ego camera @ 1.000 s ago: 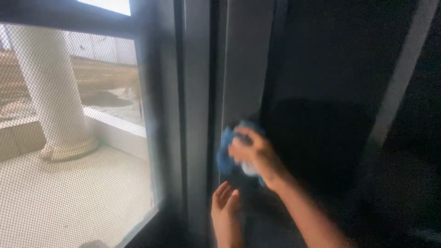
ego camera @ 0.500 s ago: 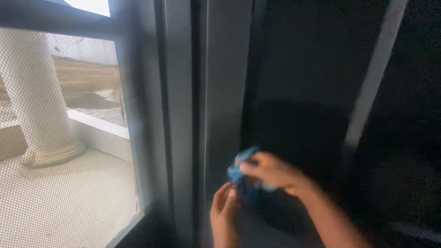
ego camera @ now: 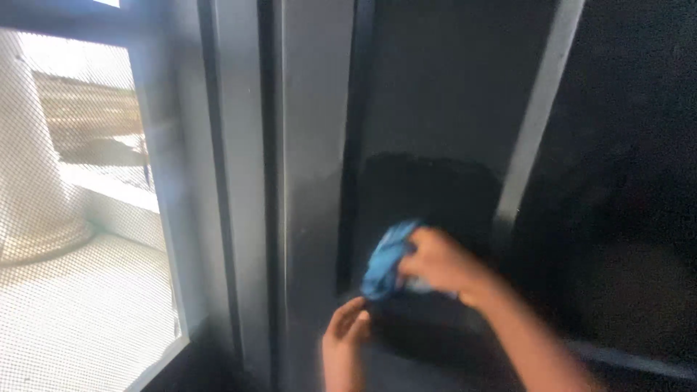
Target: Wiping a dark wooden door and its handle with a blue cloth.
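While crumpled blue against the dark panel (ego camera: 428,109), cloth (ego camera: 383,259) bunched in gripping right hand (ego camera: 435,263); left hand (ego camera: 344,335) loosely open just below.

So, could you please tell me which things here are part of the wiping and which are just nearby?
In use:
- blue cloth, held by the right hand
- dark door panel being wiped
- left hand against the grey frame

Just nearby:
- mesh window screen
- white column outside

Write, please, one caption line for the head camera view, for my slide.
Right hand presses a blue cloth against a dark window frame; left hand rests just below.
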